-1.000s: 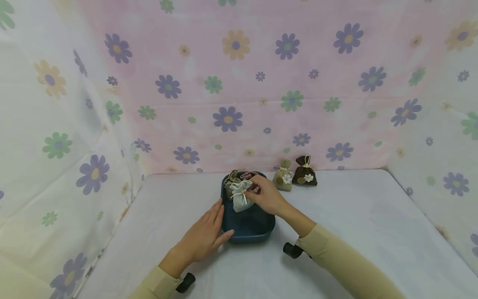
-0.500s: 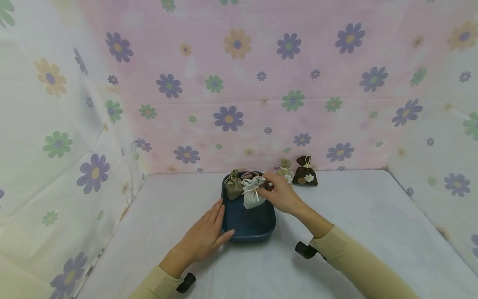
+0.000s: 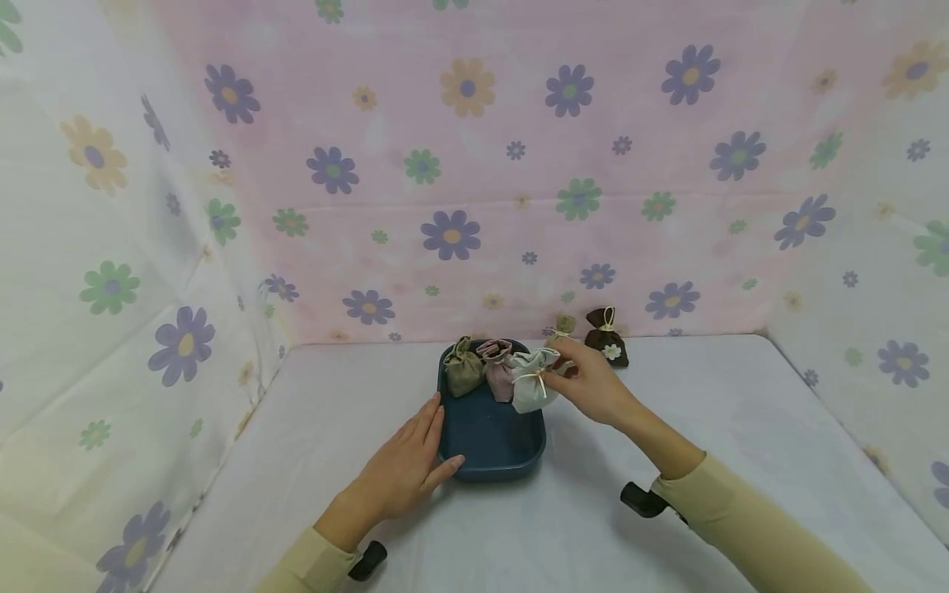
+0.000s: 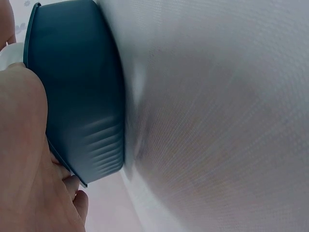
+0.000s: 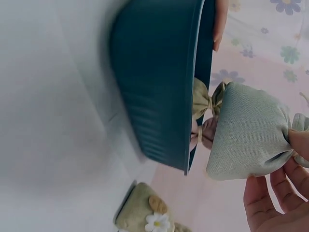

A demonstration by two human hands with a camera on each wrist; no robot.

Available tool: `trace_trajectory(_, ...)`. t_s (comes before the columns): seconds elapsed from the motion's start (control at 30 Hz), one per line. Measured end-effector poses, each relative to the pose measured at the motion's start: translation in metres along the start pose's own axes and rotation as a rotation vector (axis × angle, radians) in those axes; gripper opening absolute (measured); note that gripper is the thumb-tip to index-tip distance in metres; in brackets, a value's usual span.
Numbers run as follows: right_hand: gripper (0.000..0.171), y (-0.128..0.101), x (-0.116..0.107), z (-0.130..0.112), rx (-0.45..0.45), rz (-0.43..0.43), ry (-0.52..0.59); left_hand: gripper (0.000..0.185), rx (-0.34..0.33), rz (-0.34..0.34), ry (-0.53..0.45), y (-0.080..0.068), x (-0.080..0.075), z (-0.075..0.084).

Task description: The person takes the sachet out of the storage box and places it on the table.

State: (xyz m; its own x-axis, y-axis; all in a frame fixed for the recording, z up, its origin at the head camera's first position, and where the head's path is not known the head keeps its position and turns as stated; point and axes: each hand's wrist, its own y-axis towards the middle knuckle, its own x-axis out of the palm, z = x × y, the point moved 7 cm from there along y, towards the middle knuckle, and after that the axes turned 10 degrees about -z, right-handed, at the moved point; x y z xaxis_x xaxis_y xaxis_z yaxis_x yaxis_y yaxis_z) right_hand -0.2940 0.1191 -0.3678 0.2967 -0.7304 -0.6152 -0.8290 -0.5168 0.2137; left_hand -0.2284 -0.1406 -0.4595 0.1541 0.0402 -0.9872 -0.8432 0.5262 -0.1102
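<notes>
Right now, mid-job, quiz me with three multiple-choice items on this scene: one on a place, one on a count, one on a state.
1. Where is the pale green pouch?
A. flat on the tray floor
B. lifted over the tray's right rim
C. beside the brown pouch

2. How many pouches sit inside the blue tray?
A. two
B. none
C. four

3. What is the left hand doing?
A. pinching a pouch
B. hanging in the air
C. resting against the tray

B: the right hand holds it there.
A: an olive pouch and a pink pouch.
C: straight fingers against its left side.
</notes>
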Motion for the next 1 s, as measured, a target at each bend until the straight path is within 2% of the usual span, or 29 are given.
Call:
trace_trajectory(0.17,0.035,-0.007,-0.009,0.007,0.016,0.012,-0.033,0.091,0.001,0.003,-0.003,0.0,-0.001,0.0)
trace_trajectory(0.5,0.019,-0.022,-0.033,0.027,0.07,0.068,-0.109,0.091,0.0,-0.003,-0.006,-0.001,-0.001,0.001)
trace_trajectory(0.73,0.024,-0.03,-0.046,0.048,0.122,0.082,-0.141,0.091,-0.009,-0.019,-0.013,0.0,0.0,-0.001)
trace_trajectory(1.0,0.015,-0.035,-0.06,0.069,0.163,0.089,-0.18,0.091,-0.002,-0.018,-0.009,0.0,-0.001,0.0)
